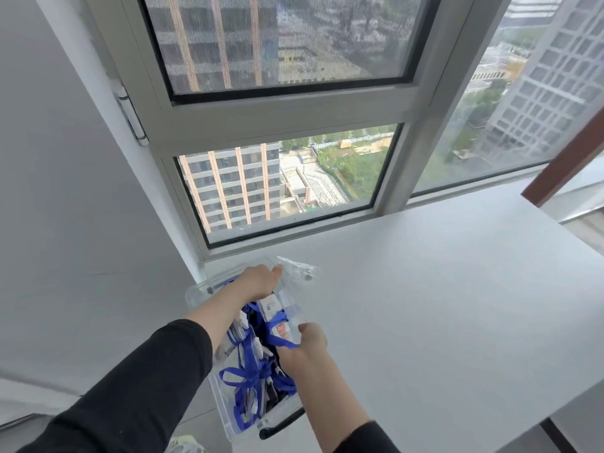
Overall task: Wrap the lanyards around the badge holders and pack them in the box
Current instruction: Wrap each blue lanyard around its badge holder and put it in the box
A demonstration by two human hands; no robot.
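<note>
Fingers (276, 272) of the left hand (258, 282) curled over the far rim of the clear box (200, 291); the right hand (309, 343) gripped its right wall. Its long axis ran away from the person, at the table's (425, 289) left corner, lanyards (248, 377) and badge holders (280, 329) tangled inside.

A clear plastic box (222, 410) is lying at the tabletop's (425, 305) left edge, holding tangled blue lanyards (242, 377) and badge holders (281, 330).

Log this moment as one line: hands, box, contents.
left hand: grips box far end | right hand: grips box right rim | box: no lid on, at table edge | contents: blue lanyards, badge holders
</note>
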